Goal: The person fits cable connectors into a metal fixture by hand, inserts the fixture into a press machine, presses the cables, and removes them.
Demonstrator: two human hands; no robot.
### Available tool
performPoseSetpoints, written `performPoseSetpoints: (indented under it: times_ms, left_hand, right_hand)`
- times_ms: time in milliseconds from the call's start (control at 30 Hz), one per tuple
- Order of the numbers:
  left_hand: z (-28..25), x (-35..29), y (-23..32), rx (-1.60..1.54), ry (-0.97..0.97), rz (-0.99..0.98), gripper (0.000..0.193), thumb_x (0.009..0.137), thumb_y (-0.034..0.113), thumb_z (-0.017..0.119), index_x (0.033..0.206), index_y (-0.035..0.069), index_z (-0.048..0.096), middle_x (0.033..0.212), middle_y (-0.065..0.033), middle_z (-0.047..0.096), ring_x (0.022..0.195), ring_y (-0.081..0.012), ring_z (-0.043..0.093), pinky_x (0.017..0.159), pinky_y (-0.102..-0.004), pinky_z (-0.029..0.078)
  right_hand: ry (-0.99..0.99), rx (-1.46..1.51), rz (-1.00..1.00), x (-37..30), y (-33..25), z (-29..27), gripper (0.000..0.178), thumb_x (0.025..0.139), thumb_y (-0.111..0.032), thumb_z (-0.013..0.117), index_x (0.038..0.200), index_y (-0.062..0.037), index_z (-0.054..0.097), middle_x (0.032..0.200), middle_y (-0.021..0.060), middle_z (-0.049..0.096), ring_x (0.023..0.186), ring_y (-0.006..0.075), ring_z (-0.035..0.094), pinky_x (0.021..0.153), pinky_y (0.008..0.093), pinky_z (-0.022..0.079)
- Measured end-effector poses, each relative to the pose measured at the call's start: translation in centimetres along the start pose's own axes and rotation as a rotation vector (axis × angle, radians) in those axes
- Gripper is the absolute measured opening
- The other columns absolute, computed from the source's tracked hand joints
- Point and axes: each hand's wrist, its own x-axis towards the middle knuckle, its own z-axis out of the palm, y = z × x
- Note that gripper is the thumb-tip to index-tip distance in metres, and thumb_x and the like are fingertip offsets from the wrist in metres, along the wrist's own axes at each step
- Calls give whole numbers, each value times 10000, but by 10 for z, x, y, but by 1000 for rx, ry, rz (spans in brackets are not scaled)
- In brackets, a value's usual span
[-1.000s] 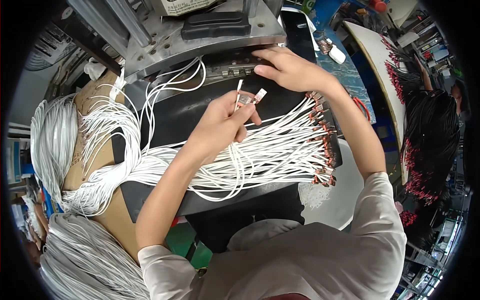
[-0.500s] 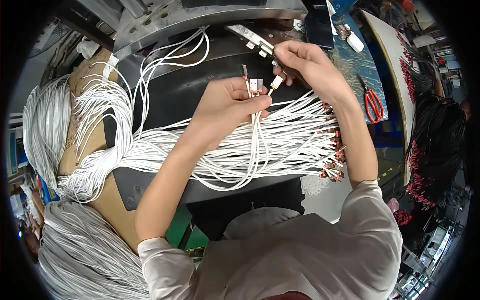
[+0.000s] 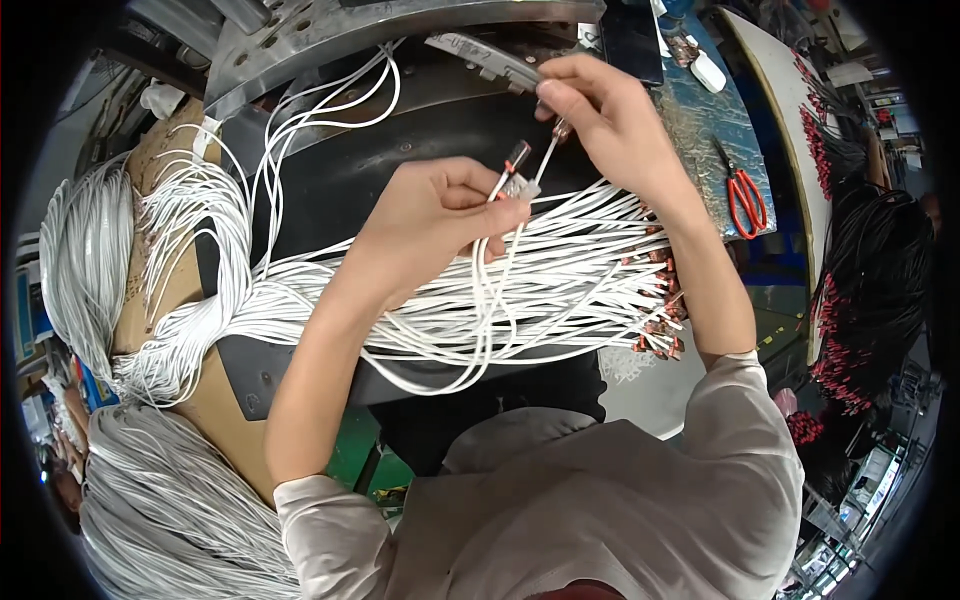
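Note:
My left hand (image 3: 425, 225) pinches several white USB cables just below their connectors (image 3: 521, 187), which stick up past the thumb. My right hand (image 3: 622, 135) grips the near end of a flat metal bar fixture (image 3: 480, 58) with small blocks along its edge. One white cable (image 3: 546, 163) runs from beside my left fingertips up to the right fingers, its connector close under the bar's end; whether it touches the bar is hidden. Beneath both hands lies a thick bundle of white cables (image 3: 560, 275), their orange-and-dark ends (image 3: 660, 300) toward the right.
A metal machine block (image 3: 400, 45) stands at the back. Red-handled scissors (image 3: 745, 200) lie on the blue surface at right. Coiled grey-white cable bundles (image 3: 85, 260) hang at left. Black cables with red ends (image 3: 870, 270) are at far right.
The bar has tilted, and its blocks show less. The single cable's connector has moved up from near my left hand to my right fingers. The held cables have shifted slightly left.

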Motion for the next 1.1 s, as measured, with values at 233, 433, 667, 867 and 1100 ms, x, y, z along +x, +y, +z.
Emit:
performPoseSetpoints:
  times_ms: [233,433,667,867,1100]
  left_hand:
    - [3,5,-8,-66,130,57,177,860,93,760,894,-40,649,784,-64,671,630,-76,598,551,-205,470]
    - [5,9,-8,-77,204,108,165,857,83,758,887,-39,649,781,-64,676,626,-73,605,541,-204,466]
    - [7,9,-12,57,260,192,182,882,98,735,946,-47,645,817,-76,690,645,-87,627,555,-212,482]
    - [5,2,-10,-100,174,171,212,945,139,666,1004,-63,642,859,-99,702,670,-97,642,587,-218,503]
    - [5,3,-10,-157,215,166,281,990,188,608,1055,-84,637,894,-124,708,669,-99,644,605,-214,516]
  right_hand:
    - [-226,156,275,-1,-6,-8,279,1012,-288,557,1106,-41,646,865,-12,663,703,7,538,577,182,378]
    - [-341,288,356,-8,-24,-1,286,1005,-304,569,1099,-47,652,817,-64,615,686,-10,507,549,166,326]
    - [-346,267,320,-9,-28,5,274,971,-274,627,1099,-32,650,810,-67,608,687,-10,507,539,165,340]
    - [-378,303,278,-5,-18,-7,275,909,-183,705,1107,-4,642,847,-28,658,683,1,542,550,169,371]
    - [-408,369,211,-7,-12,-1,310,867,-129,743,1129,-1,639,820,-6,679,636,25,565,544,176,404]
